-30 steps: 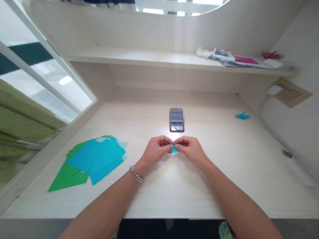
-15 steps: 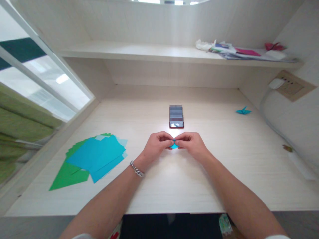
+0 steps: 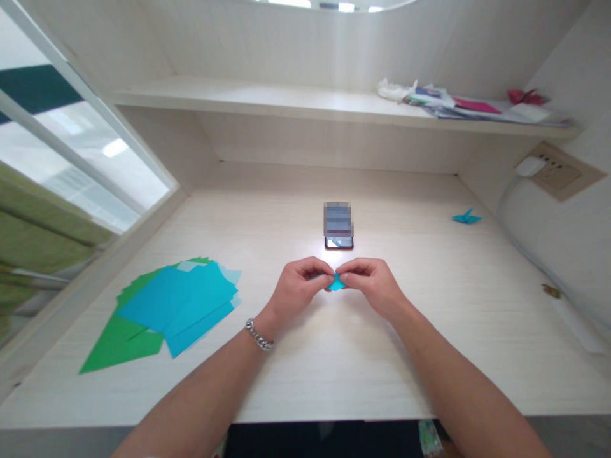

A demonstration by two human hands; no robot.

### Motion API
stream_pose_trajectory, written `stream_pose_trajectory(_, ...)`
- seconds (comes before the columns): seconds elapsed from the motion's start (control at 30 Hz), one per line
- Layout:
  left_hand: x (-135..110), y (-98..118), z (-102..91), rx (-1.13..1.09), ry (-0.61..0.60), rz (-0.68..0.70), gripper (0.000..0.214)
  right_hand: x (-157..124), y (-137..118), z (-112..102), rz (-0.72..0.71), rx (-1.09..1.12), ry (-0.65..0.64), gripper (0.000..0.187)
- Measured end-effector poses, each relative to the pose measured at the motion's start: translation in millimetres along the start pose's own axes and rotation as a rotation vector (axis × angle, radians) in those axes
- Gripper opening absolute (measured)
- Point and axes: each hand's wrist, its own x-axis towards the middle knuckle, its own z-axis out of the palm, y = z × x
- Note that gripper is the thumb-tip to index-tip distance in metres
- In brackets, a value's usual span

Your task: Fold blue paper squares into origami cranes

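Observation:
Between my two hands is a small folded piece of blue paper (image 3: 337,284), mostly covered by my fingers. My left hand (image 3: 305,280) pinches its left side between thumb and fingers; a silver chain bracelet (image 3: 259,335) circles that wrist. My right hand (image 3: 372,280) pinches the paper's right side, thumb toward me. Both hands are low over the desk, just in front of a phone (image 3: 338,226) that lies flat with its screen up and blurred. The exact folds of the paper are too small to make out.
Blue sheets (image 3: 191,299) lie fanned over green sheets (image 3: 114,346) on the left of the desk (image 3: 286,381). A blue origami crane (image 3: 466,217) rests at the right. Papers lie on the shelf (image 3: 286,98); a charger (image 3: 531,166) and cable are at the right wall.
A little more of the blue paper shows between my fingertips. My hands keep their pinch, and the whole view has shifted slightly.

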Motion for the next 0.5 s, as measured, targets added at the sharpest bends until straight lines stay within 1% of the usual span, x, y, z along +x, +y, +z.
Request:
stream_pose_trajectory(0.13, -1.7, -1.2, 0.3, 0.139, 0.027, 0.053, 0.009, 1.5, 1.3, -2.1, 0.035, -0.073, 0.006, 0.021)
stream_pose_trajectory(0.23, -1.9, -2.7, -0.4, 0.195, 0.02, 0.077, 0.011, 2.4, 2.4, -4.1, 0.024, -0.15, -0.005, 0.021)
stream_pose_trajectory(0.4, -0.5, -4.4, -1.7, 0.169, -0.021, 0.043, 0.013, 3.2, 4.6, -7.5, -0.01, -0.259, -0.002, 0.016)
stream_pose_trajectory(0.5, 0.6, -3.5, -1.8, 0.122, -0.044, 0.022, 0.013, 3.8, 5.0, -8.9, -0.06, -0.339, 0.019, 0.015)
